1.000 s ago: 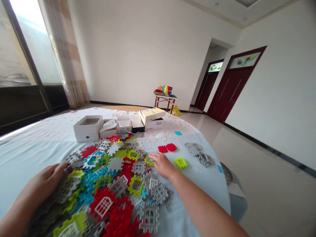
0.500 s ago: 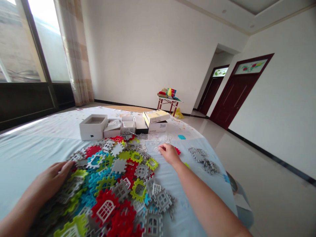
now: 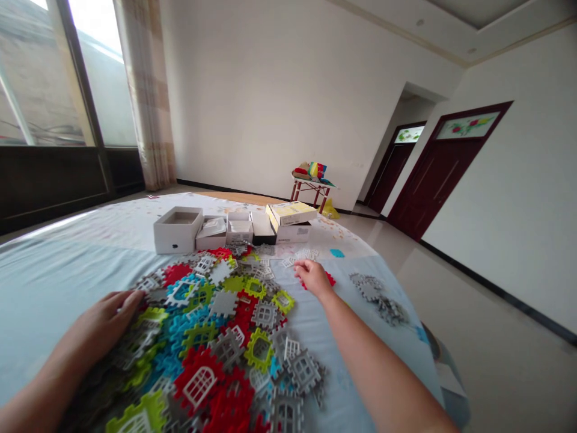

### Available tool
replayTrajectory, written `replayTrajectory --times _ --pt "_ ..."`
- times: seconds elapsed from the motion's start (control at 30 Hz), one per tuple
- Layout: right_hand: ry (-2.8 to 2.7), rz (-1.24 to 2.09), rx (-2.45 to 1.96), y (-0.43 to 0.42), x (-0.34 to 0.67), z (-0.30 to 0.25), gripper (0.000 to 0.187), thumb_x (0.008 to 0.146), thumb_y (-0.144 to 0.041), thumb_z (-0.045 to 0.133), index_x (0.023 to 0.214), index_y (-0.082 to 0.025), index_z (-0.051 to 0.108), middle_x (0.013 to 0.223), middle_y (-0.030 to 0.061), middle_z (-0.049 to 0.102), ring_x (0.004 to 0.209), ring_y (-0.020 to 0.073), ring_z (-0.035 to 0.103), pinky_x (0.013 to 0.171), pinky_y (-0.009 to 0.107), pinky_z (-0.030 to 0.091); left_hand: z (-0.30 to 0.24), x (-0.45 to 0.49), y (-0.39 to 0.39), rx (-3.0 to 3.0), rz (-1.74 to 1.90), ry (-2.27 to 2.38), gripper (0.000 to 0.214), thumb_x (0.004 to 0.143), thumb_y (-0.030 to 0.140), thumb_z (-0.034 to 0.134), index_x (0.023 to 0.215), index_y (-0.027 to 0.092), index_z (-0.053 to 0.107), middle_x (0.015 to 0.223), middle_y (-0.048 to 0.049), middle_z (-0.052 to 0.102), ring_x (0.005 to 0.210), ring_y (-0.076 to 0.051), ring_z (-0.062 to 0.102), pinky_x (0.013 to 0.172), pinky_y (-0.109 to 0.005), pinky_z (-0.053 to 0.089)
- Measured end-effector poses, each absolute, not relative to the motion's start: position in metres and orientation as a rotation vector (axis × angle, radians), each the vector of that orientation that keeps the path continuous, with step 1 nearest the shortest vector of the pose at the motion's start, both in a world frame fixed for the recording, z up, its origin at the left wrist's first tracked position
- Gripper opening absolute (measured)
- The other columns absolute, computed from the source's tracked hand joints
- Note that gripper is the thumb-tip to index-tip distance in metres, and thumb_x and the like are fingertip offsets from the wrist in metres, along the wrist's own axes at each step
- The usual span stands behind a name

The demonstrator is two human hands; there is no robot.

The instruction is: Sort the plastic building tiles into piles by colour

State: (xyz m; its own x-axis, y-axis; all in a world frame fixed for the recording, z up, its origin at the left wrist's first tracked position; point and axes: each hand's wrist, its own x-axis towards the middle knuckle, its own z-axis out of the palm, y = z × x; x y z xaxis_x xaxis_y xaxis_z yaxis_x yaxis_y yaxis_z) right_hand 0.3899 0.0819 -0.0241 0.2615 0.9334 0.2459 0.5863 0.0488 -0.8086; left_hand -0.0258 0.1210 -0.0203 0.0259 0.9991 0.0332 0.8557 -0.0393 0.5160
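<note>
Two bare hands at a heap of plastic tiles point(image 3: 225, 319) (red, lime, blue and grey, notched at the edges, some window-cut) on a pale blue cloth point(image 3: 67, 282). Left hand point(image 3: 101, 328): open, palm down, fingertips resting on the heap's left edge. Right hand point(image 3: 313, 278): fingers loosely curled, just past the heap's right edge, over a red tile point(image 3: 330, 280); whether it grips anything cannot be told. Nearby: white tiles point(image 3: 300, 255) beyond that hand, a grey cluster point(image 3: 376, 291) to its right, and one blue tile point(image 3: 336, 253). Behind the heap, a row of boxes point(image 3: 178, 230) stands on the cloth (one with a yellow lid point(image 3: 291, 213)).
</note>
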Motion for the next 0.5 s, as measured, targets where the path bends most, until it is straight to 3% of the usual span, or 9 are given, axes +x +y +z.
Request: replayTrajectory --times 0.17,0.37,0.5 --pt "-1.687 0.477 -1.600 0.045 0.367 -0.023 0.022 0.071 -0.025 0.060 0.091 -0.018 0.065 0.085 0.0042 0.068 0.079 0.0165 0.062 0.075 0.030 0.049 -0.022 -0.026 0.121 1.974 0.561 1.883 0.059 0.078 0.053 0.025 0.103 0.012 0.060 0.110 -0.0131 0.060 0.103 -0.025 0.054 0.088 -0.032 0.041" --pt "-1.884 0.315 -1.647 0.020 0.359 -0.025 0.039 0.067 -0.031 0.066 0.103 -0.018 0.062 0.098 0.0072 0.062 0.094 0.0213 0.056 0.085 0.034 0.043 -0.017 -0.024 0.118 1.999 0.574 1.903 0.056 0.078 0.050 0.027 0.100 0.012 0.061 0.109 -0.0130 0.061 0.099 -0.025 0.056 0.086 -0.032 0.042" --pt "-1.901 0.307 -1.668 0.017 0.360 -0.030 0.037 0.068 -0.030 0.066 0.102 -0.018 0.062 0.099 0.0073 0.062 0.097 0.0217 0.054 0.088 0.034 0.041 -0.019 -0.024 0.120 2.052 0.605 1.914 0.053 0.078 0.049 0.029 0.093 0.013 0.065 0.101 -0.0112 0.065 0.091 -0.023 0.060 0.078 -0.029 0.046"
